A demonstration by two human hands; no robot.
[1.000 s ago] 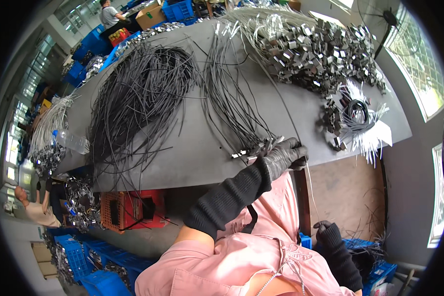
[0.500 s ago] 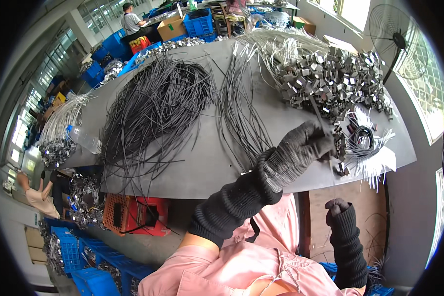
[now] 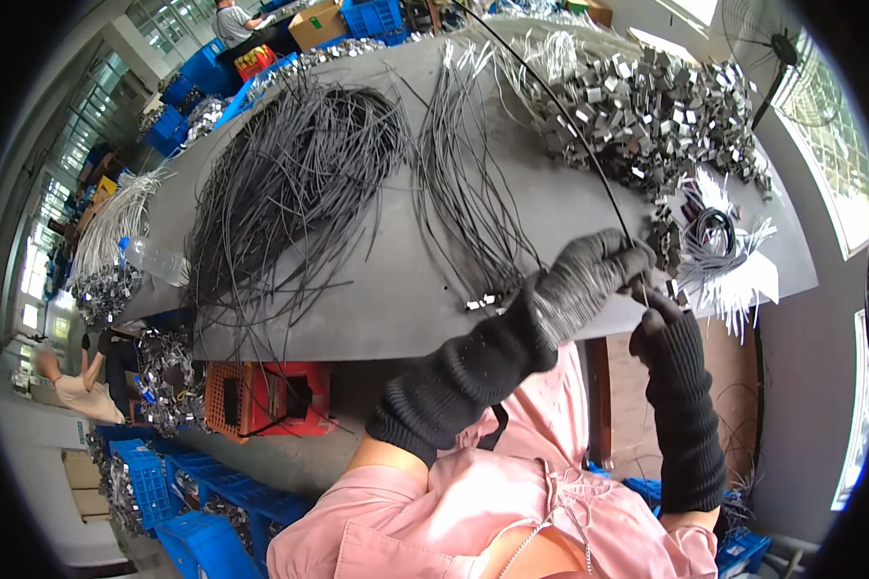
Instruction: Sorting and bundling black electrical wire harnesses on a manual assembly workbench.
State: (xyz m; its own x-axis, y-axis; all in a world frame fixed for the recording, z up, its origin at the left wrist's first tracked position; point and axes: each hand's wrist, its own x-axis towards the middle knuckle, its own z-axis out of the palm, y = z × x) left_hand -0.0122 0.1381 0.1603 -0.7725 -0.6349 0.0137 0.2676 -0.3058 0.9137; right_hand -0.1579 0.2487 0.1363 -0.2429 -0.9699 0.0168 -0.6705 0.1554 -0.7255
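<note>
My left hand [image 3: 603, 265], in a dark grey glove, is closed on a thin black cable [image 3: 579, 135] over the table's right front edge. The cable arcs from the fingers up past the far side of the table. My right hand [image 3: 658, 317] pinches close beside the left fingertips. What sits between its fingers is too small and hidden to make out. Just beyond both hands lies a heap of small silvery metal pieces [image 3: 661, 116]. To the left of my left hand rests a bundle of black cables [image 3: 463, 183] with white ends.
A large tangle of black cables [image 3: 294, 183] covers the left of the grey table [image 3: 396, 289]. A coiled cable [image 3: 710, 236] lies near the right edge. A clear bottle [image 3: 159, 261] stands far left. Below are a red stool [image 3: 304, 400] and blue crates [image 3: 198, 540]. Another person [image 3: 234, 24] sits far back.
My right hand has risen from below the table edge to meet my left fingers. The black cable now arcs far out beyond my left hand. The view has shifted slightly.
</note>
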